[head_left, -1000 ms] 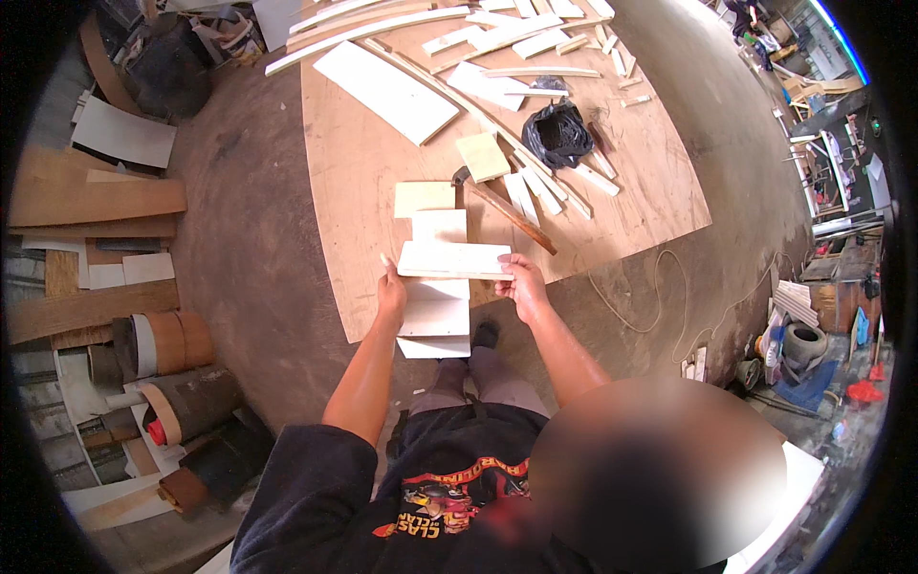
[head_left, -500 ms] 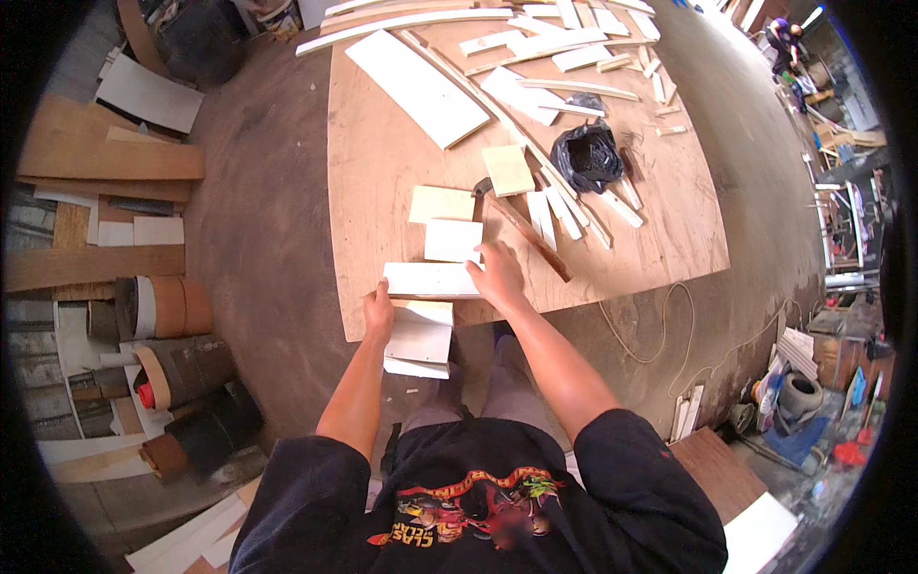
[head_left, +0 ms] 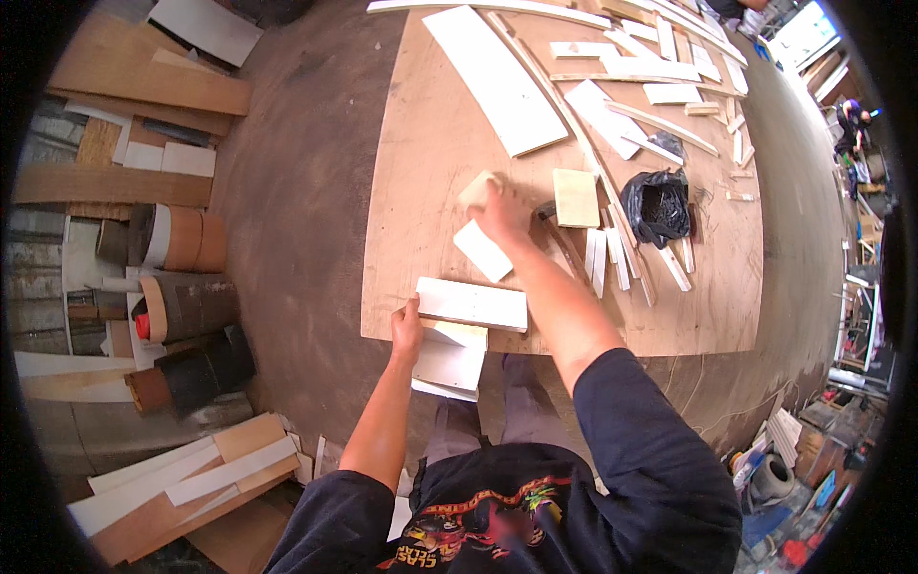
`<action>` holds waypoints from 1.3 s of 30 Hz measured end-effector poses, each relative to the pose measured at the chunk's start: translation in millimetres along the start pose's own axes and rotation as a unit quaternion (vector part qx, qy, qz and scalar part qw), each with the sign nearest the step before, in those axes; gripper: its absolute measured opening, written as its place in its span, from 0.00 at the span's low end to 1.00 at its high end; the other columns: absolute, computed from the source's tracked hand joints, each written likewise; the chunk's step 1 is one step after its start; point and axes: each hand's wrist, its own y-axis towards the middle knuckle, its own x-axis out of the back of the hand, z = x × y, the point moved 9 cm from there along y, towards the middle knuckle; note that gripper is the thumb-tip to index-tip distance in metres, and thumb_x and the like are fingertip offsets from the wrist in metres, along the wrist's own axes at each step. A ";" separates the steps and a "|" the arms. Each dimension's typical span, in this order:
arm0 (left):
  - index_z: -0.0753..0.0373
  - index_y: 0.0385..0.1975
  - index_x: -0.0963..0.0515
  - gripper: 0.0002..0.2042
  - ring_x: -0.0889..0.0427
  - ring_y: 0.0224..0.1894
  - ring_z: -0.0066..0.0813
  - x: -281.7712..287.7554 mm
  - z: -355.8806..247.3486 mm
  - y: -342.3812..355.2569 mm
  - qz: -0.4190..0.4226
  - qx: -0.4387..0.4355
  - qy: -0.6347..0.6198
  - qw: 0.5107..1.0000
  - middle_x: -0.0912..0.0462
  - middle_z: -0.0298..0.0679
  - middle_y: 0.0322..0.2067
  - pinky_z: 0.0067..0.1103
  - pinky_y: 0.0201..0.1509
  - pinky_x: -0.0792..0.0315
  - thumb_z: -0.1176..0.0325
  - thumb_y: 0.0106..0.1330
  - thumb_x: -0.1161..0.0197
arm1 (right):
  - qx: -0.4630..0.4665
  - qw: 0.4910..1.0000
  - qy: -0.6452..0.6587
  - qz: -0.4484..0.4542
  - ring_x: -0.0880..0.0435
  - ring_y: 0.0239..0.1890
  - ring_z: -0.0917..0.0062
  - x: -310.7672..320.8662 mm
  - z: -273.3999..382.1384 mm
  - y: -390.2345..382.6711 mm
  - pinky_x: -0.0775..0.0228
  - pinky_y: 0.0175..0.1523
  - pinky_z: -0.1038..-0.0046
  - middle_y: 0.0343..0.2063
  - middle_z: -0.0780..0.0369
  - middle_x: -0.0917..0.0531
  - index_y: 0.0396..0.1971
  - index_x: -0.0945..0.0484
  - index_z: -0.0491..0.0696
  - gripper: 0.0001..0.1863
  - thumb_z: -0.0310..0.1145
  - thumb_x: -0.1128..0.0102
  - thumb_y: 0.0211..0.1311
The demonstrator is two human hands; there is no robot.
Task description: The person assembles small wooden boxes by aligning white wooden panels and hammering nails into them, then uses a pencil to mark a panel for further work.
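Observation:
My left hand (head_left: 407, 330) grips the left end of a box-like piece of joined boards at the table's near edge. Its top is a long white board (head_left: 471, 302); a lower white section (head_left: 449, 364) hangs past the edge toward me. Further in, my right hand (head_left: 502, 212), smeared by motion, has its fingers closed on the edge of a small pale wood panel (head_left: 473, 190). Just below that hand a small white panel (head_left: 483, 251) lies at a slant. Beside my right forearm is a hammer (head_left: 566, 241), its handle partly hidden.
Another pale square panel (head_left: 576, 198) lies near a black plastic bag (head_left: 658, 206) with small dark bits inside. A wide white board (head_left: 497, 81) and several wood strips (head_left: 626, 67) cover the table's far side. Rolls of sheet material (head_left: 177, 236) and boards stand at the left.
My right hand has left the long white board and reached away to the pale panel. That panel and the small white one are now turned at a slant. The camera view has shifted.

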 end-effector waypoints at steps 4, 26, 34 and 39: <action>0.74 0.28 0.21 0.27 0.30 0.33 0.23 -9.8 -17.5 -12.5 -0.002 -0.001 -0.002 1.000 0.23 0.35 0.26 0.25 0.39 0.33 0.48 0.73 0.44 | -0.037 0.997 0.064 -0.029 0.16 0.52 0.55 23.3 -36.0 21.0 0.24 0.57 0.58 0.50 0.49 0.16 0.62 0.26 0.45 0.30 0.48 0.37 0.66; 0.75 0.27 0.20 0.26 0.28 0.32 0.22 -14.9 -28.5 13.8 0.020 -0.008 -0.011 1.000 0.22 0.36 0.26 0.26 0.37 0.32 0.52 0.73 0.42 | 0.146 0.971 0.097 -0.162 0.20 0.50 0.58 50.5 14.7 -9.5 0.25 0.54 0.57 0.45 0.58 0.19 0.45 0.19 0.51 0.14 0.26 0.36 0.59; 0.76 0.28 0.20 0.26 0.28 0.34 0.23 -11.9 -34.8 14.9 0.022 -0.011 0.000 1.000 0.21 0.36 0.28 0.26 0.39 0.31 0.52 0.72 0.41 | 0.270 0.929 0.045 -0.250 0.22 0.47 0.62 38.9 27.4 -75.7 0.26 0.53 0.63 0.40 0.61 0.21 0.42 0.20 0.50 0.13 0.23 0.37 0.56; 0.77 0.32 0.19 0.26 0.26 0.36 0.24 -11.0 -34.9 13.4 0.026 -0.002 0.001 1.000 0.20 0.38 0.29 0.25 0.41 0.30 0.52 0.73 0.41 | 0.284 0.936 0.014 -0.207 0.22 0.46 0.63 25.5 20.7 -104.2 0.26 0.53 0.61 0.39 0.61 0.21 0.42 0.20 0.51 0.13 0.31 0.33 0.55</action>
